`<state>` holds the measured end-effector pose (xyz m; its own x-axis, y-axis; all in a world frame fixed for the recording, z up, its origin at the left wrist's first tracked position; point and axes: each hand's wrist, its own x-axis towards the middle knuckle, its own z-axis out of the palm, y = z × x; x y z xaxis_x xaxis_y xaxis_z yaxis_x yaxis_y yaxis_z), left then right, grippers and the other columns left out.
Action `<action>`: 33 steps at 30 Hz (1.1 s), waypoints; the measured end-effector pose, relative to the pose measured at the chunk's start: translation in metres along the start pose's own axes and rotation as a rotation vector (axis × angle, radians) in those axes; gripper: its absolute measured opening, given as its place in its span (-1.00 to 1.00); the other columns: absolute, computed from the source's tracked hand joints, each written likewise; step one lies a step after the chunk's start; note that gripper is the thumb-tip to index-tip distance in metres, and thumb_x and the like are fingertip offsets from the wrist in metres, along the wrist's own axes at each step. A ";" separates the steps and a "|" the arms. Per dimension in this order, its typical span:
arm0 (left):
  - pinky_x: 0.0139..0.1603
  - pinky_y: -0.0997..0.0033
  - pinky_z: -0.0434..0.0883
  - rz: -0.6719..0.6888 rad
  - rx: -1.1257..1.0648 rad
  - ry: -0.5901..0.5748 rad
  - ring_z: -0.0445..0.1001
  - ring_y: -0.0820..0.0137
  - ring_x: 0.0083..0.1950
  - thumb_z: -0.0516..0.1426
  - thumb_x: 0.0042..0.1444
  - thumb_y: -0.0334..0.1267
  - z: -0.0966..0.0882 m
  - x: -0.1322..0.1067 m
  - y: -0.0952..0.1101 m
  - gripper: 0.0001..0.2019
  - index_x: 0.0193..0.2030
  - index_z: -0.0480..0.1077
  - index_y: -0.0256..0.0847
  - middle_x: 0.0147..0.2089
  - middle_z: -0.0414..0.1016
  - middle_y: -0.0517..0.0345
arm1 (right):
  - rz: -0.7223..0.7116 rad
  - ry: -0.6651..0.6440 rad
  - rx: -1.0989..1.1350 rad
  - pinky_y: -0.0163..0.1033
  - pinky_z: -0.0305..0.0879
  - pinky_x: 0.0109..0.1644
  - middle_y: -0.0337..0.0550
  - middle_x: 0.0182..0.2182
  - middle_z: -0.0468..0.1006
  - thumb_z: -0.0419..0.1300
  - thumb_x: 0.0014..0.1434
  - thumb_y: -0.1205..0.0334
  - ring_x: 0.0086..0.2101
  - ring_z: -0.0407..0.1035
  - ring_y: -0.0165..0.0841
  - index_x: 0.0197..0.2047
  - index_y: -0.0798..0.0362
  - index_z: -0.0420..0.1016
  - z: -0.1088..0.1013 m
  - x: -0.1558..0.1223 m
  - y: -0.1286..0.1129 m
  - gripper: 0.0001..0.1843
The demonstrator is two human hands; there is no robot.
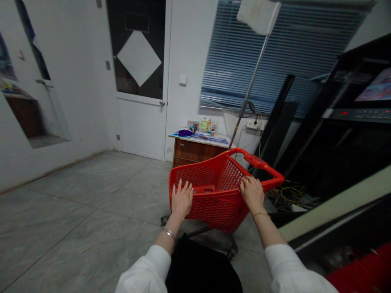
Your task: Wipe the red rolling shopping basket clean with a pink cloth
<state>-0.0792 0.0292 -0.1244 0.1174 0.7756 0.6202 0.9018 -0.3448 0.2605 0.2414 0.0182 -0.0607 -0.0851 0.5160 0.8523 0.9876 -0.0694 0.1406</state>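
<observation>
At the far left, a mirror (pixel 49 118) on the wall reflects a door and a brown unit. Next to the right is a white door (pixel 140 126), closed, its dark pane bearing a white sheet (pixel 139 58) set as a diamond. The red shopping cart (pixel 214 209) stands upright on the grey floor (pixel 91 232), directly in front of the person. Its long axis runs left to right across the person's front; the basket's nose points left, and the handle (pixel 261 163) projects at the right end. The left hand (pixel 182 199) lies over the near rim toward the nose, fingers extended and loosely spread; whether it presses on the rim cannot be told. Behind the cart stands a brown cabinet (pixel 195 151), with a purple cloth (pixel 185 133) at the left of its top and small containers (pixel 206 125) to the right of the cloth. A tilted pole (pixel 255 75), carrying a white sheet-like piece at its top, rises behind the cart before the window blinds (pixel 226 77); its foot is hidden. The right hand (pixel 253 194) is curled over the near rim by the handle end, holding the cart; its thumb is not discernible. Farther right are tangled cables (pixel 291 194) and a dark equipment rack (pixel 357 114) with red indicator lights.
</observation>
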 end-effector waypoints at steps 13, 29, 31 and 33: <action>0.42 -0.12 0.03 0.003 0.018 -0.031 0.09 0.12 0.45 -0.17 0.38 -0.16 -0.008 -0.001 0.006 -0.55 0.23 0.40 -0.08 0.32 0.34 0.12 | -0.017 -0.100 0.351 -0.03 0.16 0.20 0.02 -0.04 0.55 0.03 0.33 0.27 0.00 0.34 -0.20 -0.02 0.06 0.53 0.004 -0.033 -0.192 -0.72; 0.42 -0.11 0.02 0.004 0.014 -0.004 0.10 0.11 0.44 -0.16 0.39 -0.15 -0.006 0.000 0.006 -0.56 0.23 0.40 -0.06 0.32 0.35 0.16 | 0.000 -0.040 0.028 -0.08 0.19 0.11 0.07 -0.09 0.56 0.04 0.28 0.29 -0.07 0.34 -0.19 -0.11 0.15 0.58 -0.004 -0.003 -0.014 -0.71; 0.42 -0.11 0.03 -0.005 0.013 -0.003 0.11 0.12 0.44 -0.17 0.39 -0.14 -0.005 -0.001 0.009 -0.56 0.23 0.40 -0.06 0.31 0.36 0.15 | -0.003 -0.049 0.081 -0.06 0.17 0.13 0.05 -0.09 0.56 0.03 0.29 0.31 -0.06 0.33 -0.19 -0.11 0.12 0.58 0.000 -0.012 -0.052 -0.71; 0.41 -0.10 0.05 -0.011 0.013 -0.010 0.13 0.12 0.43 -0.17 0.39 -0.15 -0.004 -0.001 0.010 -0.55 0.23 0.39 -0.07 0.31 0.37 0.15 | -0.011 -0.072 0.164 -0.08 0.18 0.14 0.02 -0.10 0.56 0.01 0.31 0.31 -0.06 0.34 -0.21 -0.11 0.11 0.57 0.003 -0.020 -0.100 -0.71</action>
<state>-0.0717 0.0228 -0.1195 0.1118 0.7847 0.6097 0.9086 -0.3292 0.2572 0.1453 0.0173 -0.0936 -0.0920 0.5764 0.8119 0.9955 0.0734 0.0607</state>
